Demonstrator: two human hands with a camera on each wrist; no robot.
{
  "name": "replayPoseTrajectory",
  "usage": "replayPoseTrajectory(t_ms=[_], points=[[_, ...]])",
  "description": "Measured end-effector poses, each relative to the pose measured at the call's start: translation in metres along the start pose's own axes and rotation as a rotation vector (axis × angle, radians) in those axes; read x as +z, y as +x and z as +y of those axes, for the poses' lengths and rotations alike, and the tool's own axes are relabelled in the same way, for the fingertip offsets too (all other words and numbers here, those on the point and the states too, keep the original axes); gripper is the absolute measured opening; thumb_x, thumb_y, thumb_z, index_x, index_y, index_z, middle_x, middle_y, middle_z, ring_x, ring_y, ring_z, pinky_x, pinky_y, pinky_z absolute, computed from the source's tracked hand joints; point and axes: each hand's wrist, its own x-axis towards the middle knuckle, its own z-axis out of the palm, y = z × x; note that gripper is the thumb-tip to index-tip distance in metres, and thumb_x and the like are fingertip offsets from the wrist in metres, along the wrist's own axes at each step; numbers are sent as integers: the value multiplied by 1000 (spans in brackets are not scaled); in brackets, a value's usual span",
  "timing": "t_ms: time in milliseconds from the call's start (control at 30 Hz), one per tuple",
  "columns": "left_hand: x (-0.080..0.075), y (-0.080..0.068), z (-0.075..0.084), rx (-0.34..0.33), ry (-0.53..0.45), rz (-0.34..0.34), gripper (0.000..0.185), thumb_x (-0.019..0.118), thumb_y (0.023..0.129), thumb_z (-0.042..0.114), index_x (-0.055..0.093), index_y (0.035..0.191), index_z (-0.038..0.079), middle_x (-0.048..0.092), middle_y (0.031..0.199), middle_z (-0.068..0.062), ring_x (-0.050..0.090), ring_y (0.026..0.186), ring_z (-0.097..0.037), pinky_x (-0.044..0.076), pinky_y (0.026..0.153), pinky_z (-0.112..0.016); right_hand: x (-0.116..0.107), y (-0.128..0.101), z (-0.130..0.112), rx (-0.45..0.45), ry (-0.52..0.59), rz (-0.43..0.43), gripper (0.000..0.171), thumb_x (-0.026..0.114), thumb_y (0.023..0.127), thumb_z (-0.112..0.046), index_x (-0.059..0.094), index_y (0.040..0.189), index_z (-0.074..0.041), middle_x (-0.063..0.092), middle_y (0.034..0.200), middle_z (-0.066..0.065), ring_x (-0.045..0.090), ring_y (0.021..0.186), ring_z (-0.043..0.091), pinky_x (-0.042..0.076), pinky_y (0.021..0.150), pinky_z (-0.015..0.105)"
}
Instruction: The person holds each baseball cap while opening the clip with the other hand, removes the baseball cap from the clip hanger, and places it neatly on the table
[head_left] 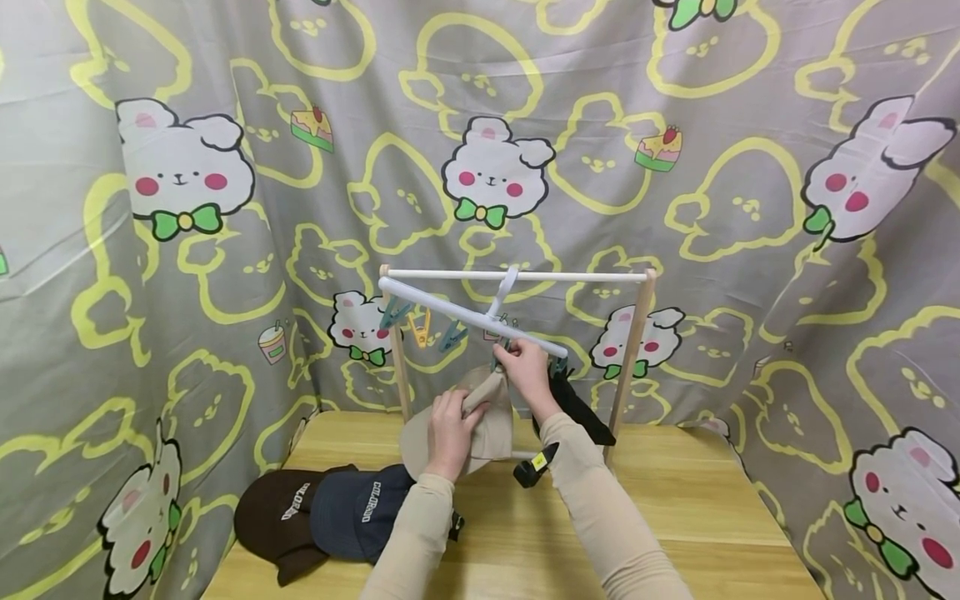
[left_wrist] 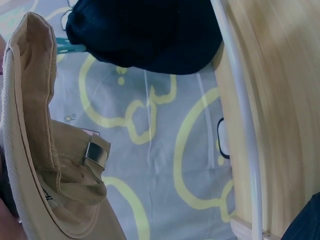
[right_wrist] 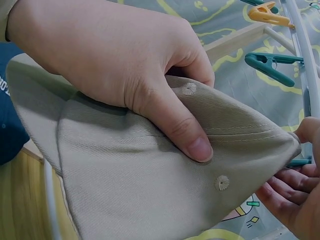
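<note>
My left hand [head_left: 448,433] grips a beige cap [head_left: 491,421] by its crown and holds it up under a white clip hanger [head_left: 465,312]. In the right wrist view the left hand [right_wrist: 115,55] has its thumb pressed on the beige cap [right_wrist: 150,180]. My right hand [head_left: 525,362] pinches a teal clip [head_left: 499,354] at the cap's top edge. Its fingers [right_wrist: 290,200] curl at the cap's tip. The left wrist view shows the beige cap [left_wrist: 55,165] from inside, with its metal strap buckle.
The hanger hooks over a wooden rack's white rail [head_left: 517,275]. A black cap [head_left: 573,404] hangs from a clip to the right. Brown [head_left: 281,512] and navy [head_left: 367,508] caps lie on the wooden table [head_left: 675,500]. Free teal [right_wrist: 267,65] and orange [right_wrist: 265,11] clips hang left. Patterned curtains surround.
</note>
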Motion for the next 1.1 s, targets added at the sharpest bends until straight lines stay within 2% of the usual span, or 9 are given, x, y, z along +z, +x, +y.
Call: replayPoseTrajectory(t_ms=[333, 633, 833, 1100], points=[[1, 1, -1, 14, 6, 16, 33, 80, 76, 34, 66, 91, 9, 63, 81, -5, 55, 73, -21, 49, 62, -35, 0, 1, -1, 3, 4, -3, 39, 69, 87, -27, 45, 59, -14, 41, 51, -5, 37, 44, 11, 30, 45, 24], [0, -3, -7, 8, 18, -6, 33, 79, 77, 36, 66, 92, 10, 62, 81, -5, 53, 71, -20, 48, 62, -34, 0, 1, 0, 43, 40, -26, 37, 70, 87, -26, 46, 62, -13, 47, 52, -4, 54, 46, 9, 42, 46, 23], [-2, -4, -8, 6, 7, -10, 33, 79, 77, 36, 66, 91, 9, 62, 80, -5, 52, 71, -20, 48, 62, -34, 1, 1, 1, 41, 39, -21, 39, 70, 87, -27, 43, 61, -13, 48, 51, -4, 56, 45, 8, 44, 46, 22], [-2, -3, -10, 23, 6, 6, 32, 80, 76, 35, 66, 91, 9, 62, 79, -4, 53, 70, -20, 49, 61, -34, 3, 3, 2, 38, 50, -22, 36, 70, 87, -26, 47, 63, -12, 53, 52, -3, 58, 44, 8, 49, 47, 23]])
